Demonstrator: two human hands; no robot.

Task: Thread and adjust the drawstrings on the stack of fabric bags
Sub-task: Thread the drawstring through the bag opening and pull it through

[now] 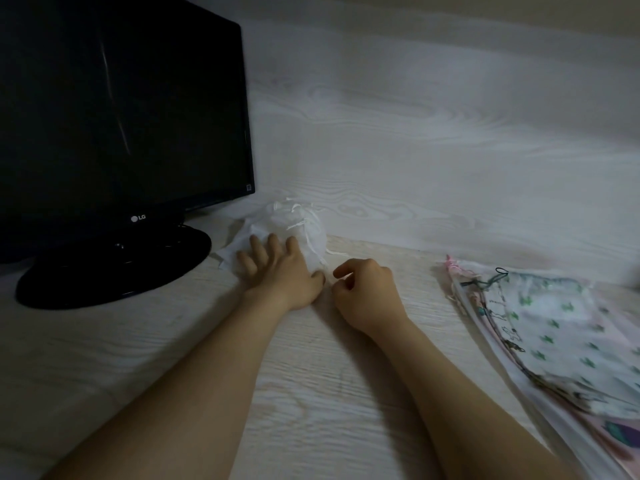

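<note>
Pale wood-grain desk [311,393], with both of my bare forearms reaching across it from the near edge. Black monitor [121,98] stands far left on a round base, screen dark. Stack of fabric bags [561,327] lies flat at the right edge, well apart from my hands. The top one is white with a green print, pink and patterned ones show under it, and cord ends stick out at the far end. One white bag [294,223] lies apart from the stack, bunched up just beside the monitor base and against the back panel. Can't tell if anything is inside it. My left hand [280,271] lies palm down on the bag's near side, fingers straight and spread, pressing the cloth. My right hand [367,292] rests just beside it on the desk, fingers curled, thumb and forefinger close together. Its white drawstring [298,224] trails over the bag towards my right hand. Can't tell whether those fingertips pinch the cord.
</note>
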